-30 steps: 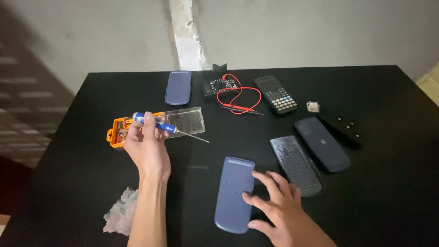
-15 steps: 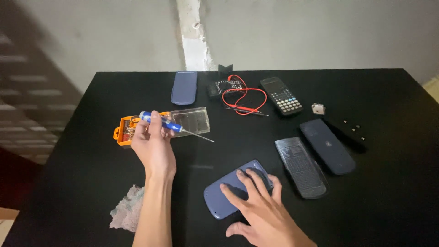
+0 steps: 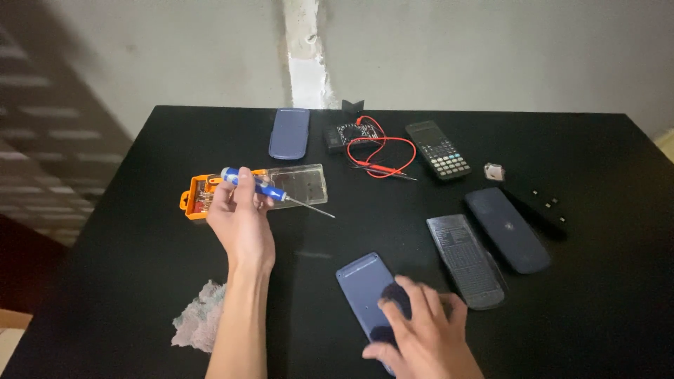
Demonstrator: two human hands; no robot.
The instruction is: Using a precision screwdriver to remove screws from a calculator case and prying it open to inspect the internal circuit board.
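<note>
While the left hand (image 3: 242,217) grips a blue-handled screwdriver (image 3: 263,188) above the black table (image 3: 140,281), the right hand (image 3: 421,337) presses open-fingered on a blue calculator cover (image 3: 365,288).

A single view, from the head, looks down and forward over the black tabletop (image 3: 140,295) from its near edge, facing the pale wall (image 3: 491,49) at 12 o'clock. It sits close: both forearms enter from 6 o'clock, the left hand (image 3: 242,221) near centre-left, the right hand (image 3: 421,337) cut by the bottom edge. The tabletop's far edge and left edge show; its right corner runs out at 3 o'clock.
</note>
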